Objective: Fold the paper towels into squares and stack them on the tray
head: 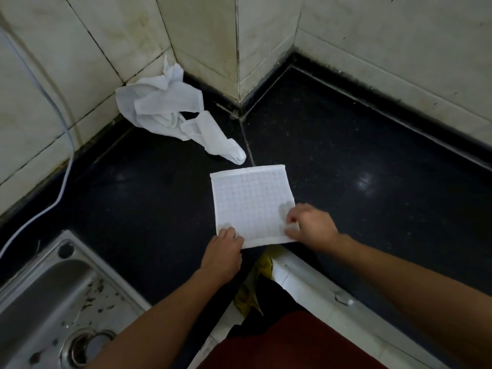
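folded towel (251, 206): white, small square grid all over, two greyish blotches
crumpled towels (159, 107): plain white
table (359, 155): glossy black, faint pale speckles
wall tiles (372, 35): off-white, dark grout, brownish smudges
sink (53, 288): steel grey, dark flecks
cable (72, 161): white
scrap below the table (262, 267): yellow, maybe some green, kinda too dim to tell

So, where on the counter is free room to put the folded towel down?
Free: the counter right of the folded towel, up to the wall; also between sink and towel. Crowded: the back-left corner, with crumpled towels.
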### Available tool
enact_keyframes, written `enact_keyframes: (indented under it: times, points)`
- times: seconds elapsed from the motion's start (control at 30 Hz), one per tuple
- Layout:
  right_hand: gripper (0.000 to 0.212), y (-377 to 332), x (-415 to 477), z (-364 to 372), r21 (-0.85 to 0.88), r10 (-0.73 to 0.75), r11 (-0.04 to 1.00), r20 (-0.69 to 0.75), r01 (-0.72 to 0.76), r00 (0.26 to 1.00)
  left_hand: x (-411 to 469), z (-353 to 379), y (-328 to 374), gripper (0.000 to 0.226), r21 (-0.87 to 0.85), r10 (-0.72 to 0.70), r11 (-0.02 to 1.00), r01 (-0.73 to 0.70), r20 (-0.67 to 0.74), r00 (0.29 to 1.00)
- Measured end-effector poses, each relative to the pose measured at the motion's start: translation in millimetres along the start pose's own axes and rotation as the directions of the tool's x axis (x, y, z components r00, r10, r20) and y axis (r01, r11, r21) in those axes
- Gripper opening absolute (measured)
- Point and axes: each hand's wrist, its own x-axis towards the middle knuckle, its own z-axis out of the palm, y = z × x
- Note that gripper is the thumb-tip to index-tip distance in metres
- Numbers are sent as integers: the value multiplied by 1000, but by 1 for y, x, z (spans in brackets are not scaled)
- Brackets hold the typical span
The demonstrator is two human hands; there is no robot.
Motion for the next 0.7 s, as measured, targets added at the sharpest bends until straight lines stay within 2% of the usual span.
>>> enact_keyframes:
  times: [0.07,0.13,0.2,0.27,0.33,0.4,0.53,0.6,0.7]
  points:
    - [40,-8,-13,22,-156,-135,977,87,147,987,-4,2,2,25,12,-9,1000,9,7,1000]
    - [43,-9,-20,39,-255,-164,952,40,169,986,-5,3,5,28,19,-22,1000,22,-3,1000]
    - [37,-12,-23,45,-276,-171,948,-18,160,985,-6,4,9,32,41,-30,999,30,-4,1000]
    - [26,-12,-24,48,-252,-222,949,-101,191,970,-8,5,12,38,74,-44,996,44,3,999]
    - [14,-14,-28,47,-152,-254,960,-125,235,959,-9,6,16,45,99,-60,993,59,6,998]
    - [6,-16,-34,38,-35,-204,979,-144,201,968,-9,6,22,50,111,-69,991,68,5,998]
    - [8,-6,-43,25,13,-188,981,-158,192,969,-6,2,28,28,131,-74,989,73,3,997]
    - [14,3,-45,23,-18,-187,982,-90,186,978,-7,-2,24,22,118,-47,992,41,43,998]
    - [19,13,-47,18,-68,-149,985,103,156,983,-12,-14,16,9,67,34,997,-43,140,990]
